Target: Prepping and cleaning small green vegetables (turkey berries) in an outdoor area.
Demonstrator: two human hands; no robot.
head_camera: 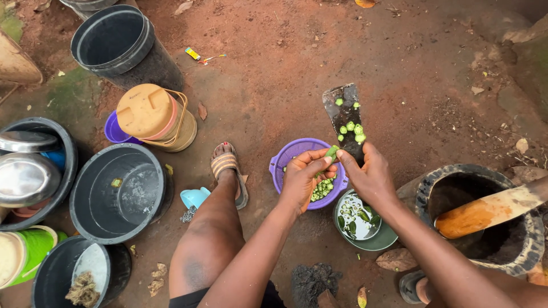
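Okra pod, pinched in the left hand's grip above a purple basket, meets the broad knife clasped by the right hand, with a green bowl, seemingly holding water, at five o'clock.

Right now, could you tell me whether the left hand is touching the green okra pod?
Touching. The head view shows the left hand pinching the green okra pod in its fingertips over the purple basket, no gap visible.

Knife handle hidden in right hand; pestle & steel bowls cut by frame edges.
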